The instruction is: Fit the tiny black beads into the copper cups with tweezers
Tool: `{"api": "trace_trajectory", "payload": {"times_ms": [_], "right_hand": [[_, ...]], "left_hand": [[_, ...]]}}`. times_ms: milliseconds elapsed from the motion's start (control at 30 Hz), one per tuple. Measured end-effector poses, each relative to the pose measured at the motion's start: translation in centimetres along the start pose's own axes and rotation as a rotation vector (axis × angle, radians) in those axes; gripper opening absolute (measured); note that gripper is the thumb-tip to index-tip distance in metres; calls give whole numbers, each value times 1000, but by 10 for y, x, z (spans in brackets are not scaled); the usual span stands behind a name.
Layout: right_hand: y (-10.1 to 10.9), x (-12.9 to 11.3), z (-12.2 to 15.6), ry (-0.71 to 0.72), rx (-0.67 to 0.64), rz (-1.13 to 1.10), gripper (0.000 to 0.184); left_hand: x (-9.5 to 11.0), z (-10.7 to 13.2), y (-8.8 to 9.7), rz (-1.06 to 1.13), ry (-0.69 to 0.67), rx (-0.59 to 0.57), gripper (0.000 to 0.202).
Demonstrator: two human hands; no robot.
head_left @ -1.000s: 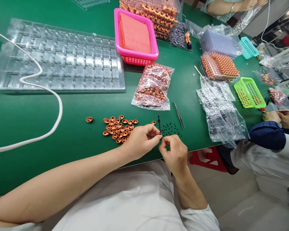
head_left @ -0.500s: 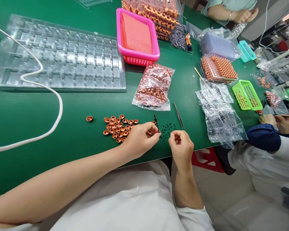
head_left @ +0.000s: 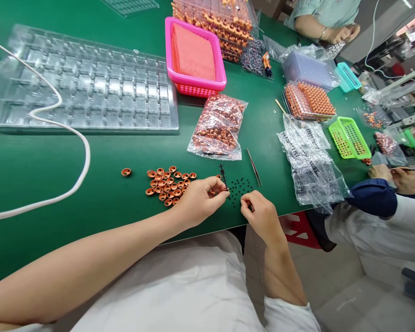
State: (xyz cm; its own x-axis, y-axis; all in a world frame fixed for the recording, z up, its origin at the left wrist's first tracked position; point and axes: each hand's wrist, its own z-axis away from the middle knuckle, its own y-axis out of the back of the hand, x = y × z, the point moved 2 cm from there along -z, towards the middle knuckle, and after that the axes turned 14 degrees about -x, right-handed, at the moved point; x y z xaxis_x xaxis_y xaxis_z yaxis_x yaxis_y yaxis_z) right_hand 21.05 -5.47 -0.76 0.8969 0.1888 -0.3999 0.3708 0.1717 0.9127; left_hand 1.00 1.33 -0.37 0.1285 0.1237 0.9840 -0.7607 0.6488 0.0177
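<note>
My left hand (head_left: pixel 204 198) pinches a thin black strip with short side prongs (head_left: pixel 222 173), held upright over the green table. Tiny black pieces (head_left: pixel 241 185) lie scattered just beyond my two hands. My right hand (head_left: pixel 259 210) is closed, thumb and fingers pressed together beside these pieces; whatever is between the fingertips is hidden or too small to name. To the left of my left hand is a cluster of small copper-coloured cups (head_left: pixel 166 184), with a single cup (head_left: pixel 126 172) apart from them. Metal tweezers (head_left: pixel 254 168) rest beyond my right hand.
A bag of copper cups (head_left: pixel 218 127) lies ahead, near a pink basket (head_left: pixel 196 85). A clear moulded tray (head_left: pixel 90 87) and a white cable (head_left: pixel 85 152) occupy the left. Clear bags with black strips (head_left: pixel 306 161) and a green basket (head_left: pixel 350 137) are right. Co-workers' hands (head_left: pixel 397 177) work farther right.
My right hand has turned and lowered slightly, its fingertips now nearer the table by the black pieces. My left hand still holds the black strip. The whole view has shifted slightly.
</note>
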Motion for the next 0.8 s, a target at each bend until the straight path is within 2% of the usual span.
{"api": "trace_trajectory", "payload": {"times_ms": [333,533,633,700,800], "right_hand": [[-4,4,0,4,62,53,15],[-3,0,3,-14,176,-9,16],[-2,-10,5,8,267,-112,16],[-4,-16,4,13,309,-279,13],[-10,-25,-1,40,283,-385,14]], "left_hand": [[-1,-2,1,90,56,-35,20],[-6,-2,0,176,63,-72,17],[-11,-4,-2,298,55,-92,18],[-10,-5,-2,286,37,-83,19],[-4,-6,-2,271,15,-77,20]]}}
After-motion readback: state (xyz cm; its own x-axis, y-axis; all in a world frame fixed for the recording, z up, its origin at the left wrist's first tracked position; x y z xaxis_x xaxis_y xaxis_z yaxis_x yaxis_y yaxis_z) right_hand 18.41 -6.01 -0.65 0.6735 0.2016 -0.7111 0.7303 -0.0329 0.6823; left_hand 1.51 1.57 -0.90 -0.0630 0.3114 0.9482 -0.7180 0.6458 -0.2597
